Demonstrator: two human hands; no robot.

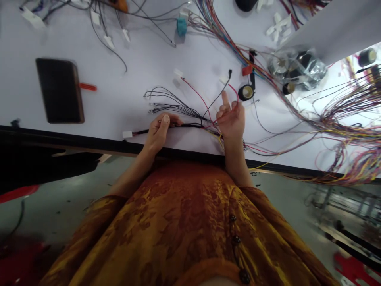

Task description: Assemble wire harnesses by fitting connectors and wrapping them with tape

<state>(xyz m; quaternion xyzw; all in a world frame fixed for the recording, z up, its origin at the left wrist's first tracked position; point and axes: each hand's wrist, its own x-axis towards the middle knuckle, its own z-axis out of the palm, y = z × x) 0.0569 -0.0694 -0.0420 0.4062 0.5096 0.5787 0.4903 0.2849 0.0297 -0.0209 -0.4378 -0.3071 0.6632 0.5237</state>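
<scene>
Along the near side of the table lies a wire harness, its trunk in black covering. My left hand is closed around this trunk, the thumb on top. A white connector ends the harness to the left of that hand. Several thin black wires with metal terminals fan out beyond it. My right hand lies palm up at the branching point, index finger stretched forward and the other fingers curled. A red wire runs through its curled fingers. Beside the index finger stands a black wire with a small black end.
A dark phone-like slab lies at left, an orange-red tool beside it. Tape rolls and a clear plastic bag sit at right. Bundled coloured wires cross the back and right. The table's dark front edge is close to my body.
</scene>
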